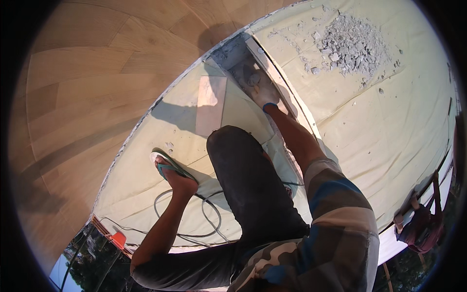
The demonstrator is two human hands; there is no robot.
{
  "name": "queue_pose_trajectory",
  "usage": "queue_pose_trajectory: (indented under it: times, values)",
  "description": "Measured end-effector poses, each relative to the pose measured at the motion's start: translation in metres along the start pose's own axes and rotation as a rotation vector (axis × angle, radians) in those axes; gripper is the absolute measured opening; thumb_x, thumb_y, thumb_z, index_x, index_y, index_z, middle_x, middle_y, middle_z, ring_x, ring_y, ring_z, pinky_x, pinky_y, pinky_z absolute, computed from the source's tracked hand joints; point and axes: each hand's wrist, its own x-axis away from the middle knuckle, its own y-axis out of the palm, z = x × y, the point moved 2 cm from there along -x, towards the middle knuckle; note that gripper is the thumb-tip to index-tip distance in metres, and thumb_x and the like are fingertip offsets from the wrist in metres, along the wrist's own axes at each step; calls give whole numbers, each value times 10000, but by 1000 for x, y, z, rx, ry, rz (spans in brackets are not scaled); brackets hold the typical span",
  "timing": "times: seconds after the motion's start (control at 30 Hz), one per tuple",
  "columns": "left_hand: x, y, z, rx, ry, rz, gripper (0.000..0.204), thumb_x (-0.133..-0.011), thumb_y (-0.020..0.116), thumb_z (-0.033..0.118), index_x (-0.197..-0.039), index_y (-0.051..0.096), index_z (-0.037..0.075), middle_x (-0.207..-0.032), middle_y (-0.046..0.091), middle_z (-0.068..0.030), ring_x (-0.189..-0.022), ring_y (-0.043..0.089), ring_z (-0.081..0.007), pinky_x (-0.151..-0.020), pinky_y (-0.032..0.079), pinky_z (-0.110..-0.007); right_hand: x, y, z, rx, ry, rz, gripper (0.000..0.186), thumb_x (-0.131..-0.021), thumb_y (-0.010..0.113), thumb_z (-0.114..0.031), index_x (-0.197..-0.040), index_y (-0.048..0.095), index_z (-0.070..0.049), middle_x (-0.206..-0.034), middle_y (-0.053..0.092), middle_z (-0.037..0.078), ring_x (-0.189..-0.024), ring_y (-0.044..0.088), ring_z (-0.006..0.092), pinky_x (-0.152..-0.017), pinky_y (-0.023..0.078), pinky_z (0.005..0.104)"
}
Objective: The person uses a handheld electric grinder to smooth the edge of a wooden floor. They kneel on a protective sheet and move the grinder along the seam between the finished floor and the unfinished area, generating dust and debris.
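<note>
My right arm reaches down into a narrow, recessed channel (232,52) in the floor. My right hand (265,94), in a pale glove with a blue cuff, is low inside it. Its fingers look closed, and a rounded grey lump (254,79) shows right at their tips; whether they grip it is hard to make out in the shade. A pale wooden strip (260,53) borders the channel on the right. To the left lies a flat pinkish tile or board piece (211,100). My left hand is out of the picture.
A heap of grey rubble (352,46) sits on the cream sheet (379,141) at upper right. Wood-look flooring (97,87) curves along the left. Black cable loops (211,214) lie near my sandalled foot (170,165). A dark red bag (423,226) is at far right.
</note>
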Motion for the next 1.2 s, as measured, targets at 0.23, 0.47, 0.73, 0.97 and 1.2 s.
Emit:
queue_pose_trajectory:
  times: [0.23, 0.47, 0.73, 0.97, 1.2]
  values:
    - [-16, 14, 12, -37, 33, -50, 472, -1126, 512, 648, -1288, 461, 208, -1345, 445, 71, -1248, 403, -70, -1169, 318, -275, -43, 26, 18, 160, 158, -293, 612, -1060, 446, -542, -1547, 614, -214, -1417, 707, 233, -1247, 707, 441, -1079, 547, 560]
    - [6, 16, 19, 31, 2, -8, 497, -1124, 511, 650, -1325, 464, 198, -1356, 452, 63, -1260, 414, -83, -1166, 322, -278, -38, 7, 4, 34, -81, -402, 671, -1049, 492, -607, -1421, 707, -92, -1390, 694, 306, -1282, 687, 445, -1071, 530, 543]
    - [-8, 0, 0, 70, -57, -74, 565, -1137, 478, 641, -1437, 447, 163, -1435, 444, 37, -1333, 408, -112, -1194, 301, -291, -31, -1, -25, 183, -181, -435, 559, -1020, 583, -471, -1436, 659, -105, -1423, 684, 242, -1285, 683, 408, -1067, 537, 539]
    - [-8, -3, -2, 28, -41, -57, 608, -1146, 454, 635, -1488, 411, 134, -1485, 417, 13, -1380, 379, -125, -1223, 268, -300, -17, -24, -53, 126, -16, -369, 488, -1006, 597, -397, -1390, 681, -108, -1406, 693, 216, -1259, 698, 386, -1054, 544, 534]
    - [-15, 3, -3, -29, -9, -72, 652, -1155, 430, 630, -1538, 375, 106, -1535, 390, -10, -1427, 350, -137, -1252, 235, -309, 60, 15, 75, -266, 105, -379, 576, -1048, 619, -505, -1437, 655, -83, -1447, 669, 241, -1335, 646, 406, -1108, 501, 501]
